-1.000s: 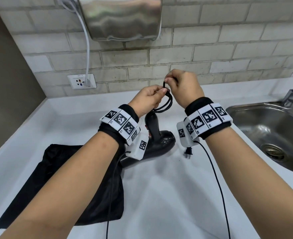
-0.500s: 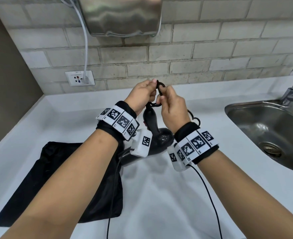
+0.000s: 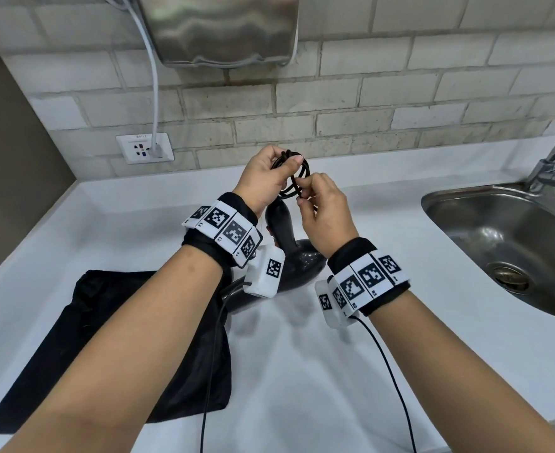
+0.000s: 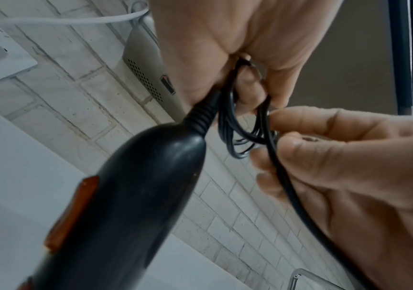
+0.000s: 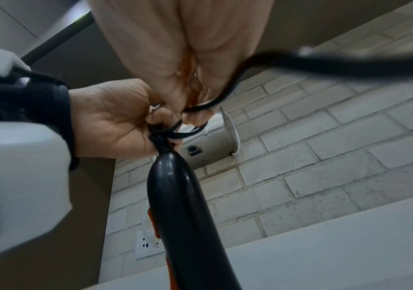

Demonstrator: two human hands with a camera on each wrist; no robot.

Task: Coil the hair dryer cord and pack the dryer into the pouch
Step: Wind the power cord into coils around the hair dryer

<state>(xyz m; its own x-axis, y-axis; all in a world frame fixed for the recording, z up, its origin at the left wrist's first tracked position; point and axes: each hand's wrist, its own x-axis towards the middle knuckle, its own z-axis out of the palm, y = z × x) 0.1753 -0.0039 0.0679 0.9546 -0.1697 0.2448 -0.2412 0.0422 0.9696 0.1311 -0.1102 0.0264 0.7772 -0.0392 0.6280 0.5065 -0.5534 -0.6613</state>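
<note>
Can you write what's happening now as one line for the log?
step: coiling cord | left hand: grips cord loops | right hand: pinches cord | hair dryer: outside pouch

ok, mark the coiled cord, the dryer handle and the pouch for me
cord (image 3: 299, 178), head view, on the loops between the hands.
dryer handle (image 4: 136, 186), left wrist view, mid-handle beside the orange switch.
pouch (image 3: 106, 325), head view, on the flat black fabric left of the dryer.

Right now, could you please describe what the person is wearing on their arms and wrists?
Both forearms are bare, with no sleeves. Each wrist carries a black fabric band overlaid with a strip of white square tiles printed with black fiducial markers. A white boxy camera module, also bearing a marker, hangs below each wrist, and a thin black cable trails from each module toward the body.
</note>
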